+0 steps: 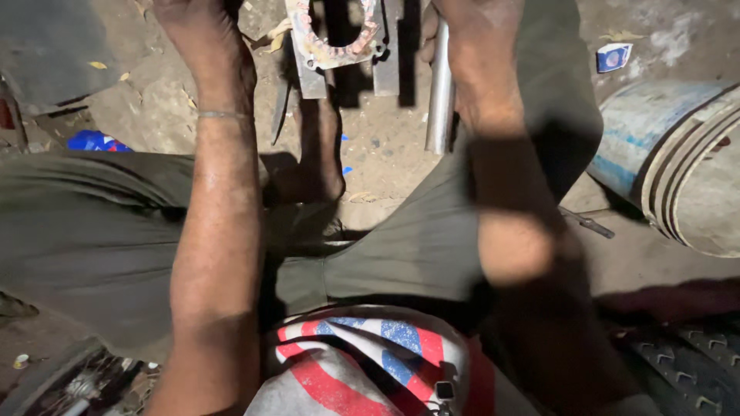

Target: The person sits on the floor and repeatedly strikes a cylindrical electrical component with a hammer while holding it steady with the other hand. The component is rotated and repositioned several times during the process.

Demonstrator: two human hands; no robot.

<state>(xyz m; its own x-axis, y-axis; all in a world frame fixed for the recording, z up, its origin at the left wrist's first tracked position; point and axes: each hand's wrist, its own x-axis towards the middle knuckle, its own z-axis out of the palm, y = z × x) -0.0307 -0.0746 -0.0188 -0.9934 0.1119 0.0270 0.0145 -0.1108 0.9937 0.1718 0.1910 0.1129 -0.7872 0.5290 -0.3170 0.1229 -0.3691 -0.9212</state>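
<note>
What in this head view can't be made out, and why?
- Left hand: fingers cut off by the top edge, so any grip is unclear.
- Right hand: on the metal pipe; the pipe's upper end is cut off.
- Rusty metal plate: top cropped.
- Right forearm: blurred and in shadow.

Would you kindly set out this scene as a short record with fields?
Setting: dirt ground, person seated, view down over their lap
Left hand: at top edge, near a rusty metal ring part; grip not visible
Right hand: around a metal pipe, held upright
Wrist: thin bangle on left arm
Nearby: blue-and-white drum lying on its side, at right
</note>
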